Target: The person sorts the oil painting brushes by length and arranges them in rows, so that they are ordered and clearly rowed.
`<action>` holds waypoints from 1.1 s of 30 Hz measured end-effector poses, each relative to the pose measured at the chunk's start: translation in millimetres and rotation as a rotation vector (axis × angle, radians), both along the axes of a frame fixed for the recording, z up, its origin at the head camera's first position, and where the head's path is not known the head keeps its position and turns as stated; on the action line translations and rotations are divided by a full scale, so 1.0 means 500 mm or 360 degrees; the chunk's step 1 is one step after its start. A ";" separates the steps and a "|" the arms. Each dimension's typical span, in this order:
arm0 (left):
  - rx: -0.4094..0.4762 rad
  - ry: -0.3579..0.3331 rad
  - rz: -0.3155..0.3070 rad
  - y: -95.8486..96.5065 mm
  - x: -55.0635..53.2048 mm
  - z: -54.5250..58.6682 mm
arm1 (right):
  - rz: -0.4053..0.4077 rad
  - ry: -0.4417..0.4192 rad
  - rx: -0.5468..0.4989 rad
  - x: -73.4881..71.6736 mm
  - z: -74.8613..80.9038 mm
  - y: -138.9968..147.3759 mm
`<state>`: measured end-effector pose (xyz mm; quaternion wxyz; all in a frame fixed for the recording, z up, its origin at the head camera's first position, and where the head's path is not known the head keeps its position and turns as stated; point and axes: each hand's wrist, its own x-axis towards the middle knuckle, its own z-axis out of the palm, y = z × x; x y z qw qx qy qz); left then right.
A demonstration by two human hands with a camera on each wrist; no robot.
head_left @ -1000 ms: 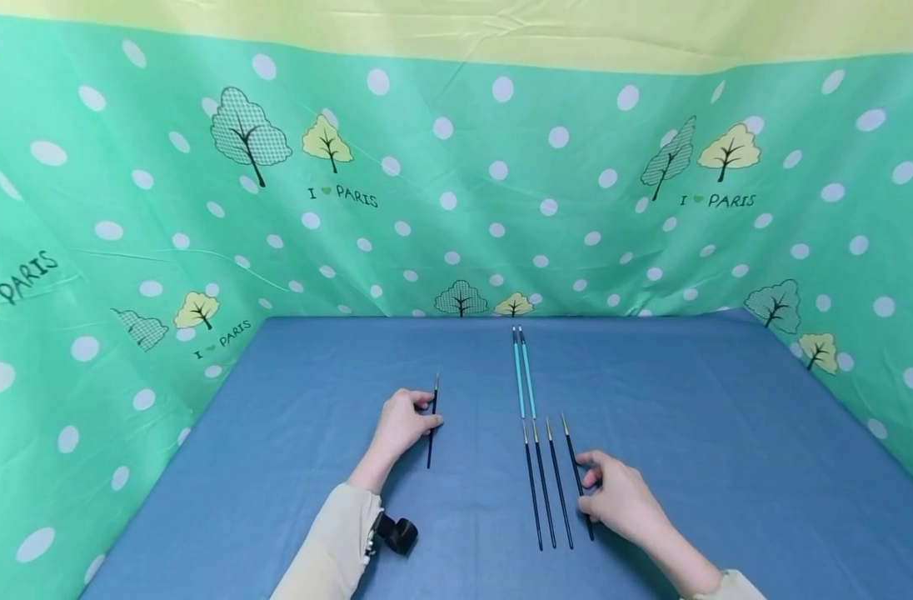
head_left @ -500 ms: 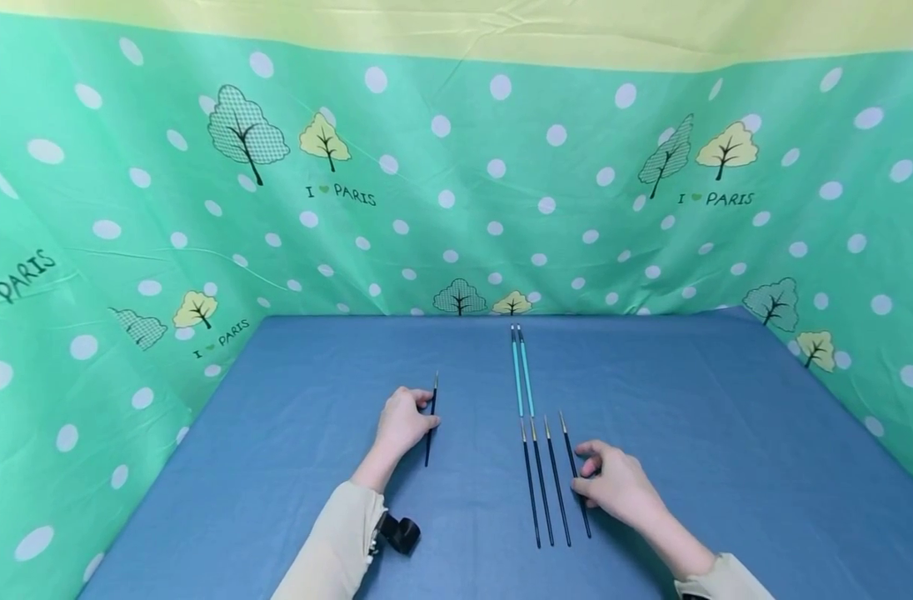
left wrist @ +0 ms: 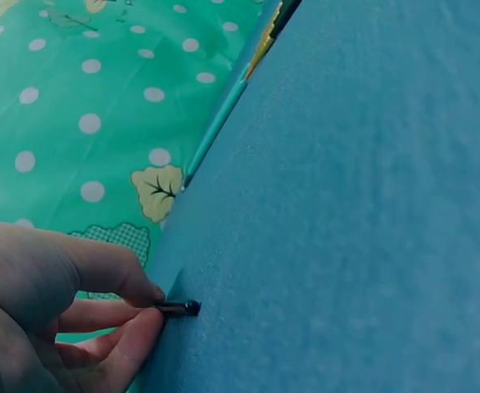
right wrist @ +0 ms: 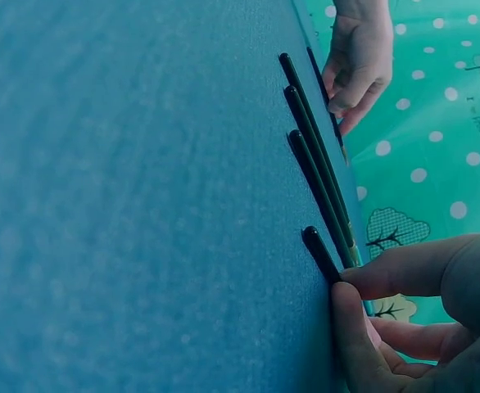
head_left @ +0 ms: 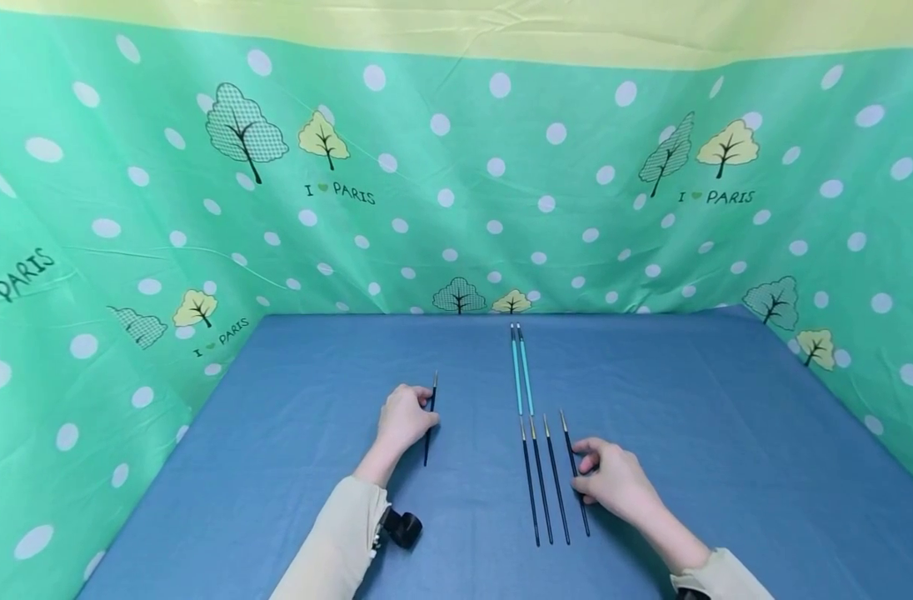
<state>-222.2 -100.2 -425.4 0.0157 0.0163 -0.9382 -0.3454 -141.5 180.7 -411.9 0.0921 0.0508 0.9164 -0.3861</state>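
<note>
Lying on the blue surface (head_left: 689, 400), a lone dark brush (head_left: 430, 421) is pinched by the left hand (head_left: 402, 419); the left wrist view alone shows thumb and finger closing on its butt end. Farther right, beside three dark brushes (head_left: 544, 483) and two teal brushes (head_left: 520, 371), the right hand (head_left: 614, 483) pinches the fourth brush (head_left: 574, 467).

On the table (head_left: 689, 400), a lone paintbrush (head_left: 430, 421) lies left of centre. Right of it, four paintbrushes (head_left: 550, 479) lie side by side near the front edge. Directly behind them, two longer paintbrushes (head_left: 521, 368) lie touching, reaching almost to the back edge, below the backdrop cloth (head_left: 456, 167).
</note>
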 end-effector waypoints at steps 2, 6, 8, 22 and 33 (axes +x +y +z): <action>-0.0027 -0.0008 0.0015 0.003 -0.001 0.002 | -0.0004 0.0005 0.0005 -0.002 -0.001 0.000; -0.0065 -0.0034 0.0059 0.009 -0.003 0.008 | -0.0011 0.0001 0.0010 -0.002 -0.001 0.000; -0.0059 -0.0056 0.0080 0.011 -0.003 0.010 | -0.0002 -0.0001 0.0013 -0.001 0.000 0.001; 0.0289 -0.0130 0.0084 0.017 0.028 0.009 | 0.0001 -0.0016 -0.0003 -0.004 0.001 0.000; 0.0821 -0.0295 -0.0086 0.053 0.061 0.010 | 0.0000 -0.0018 -0.0028 -0.002 0.000 0.002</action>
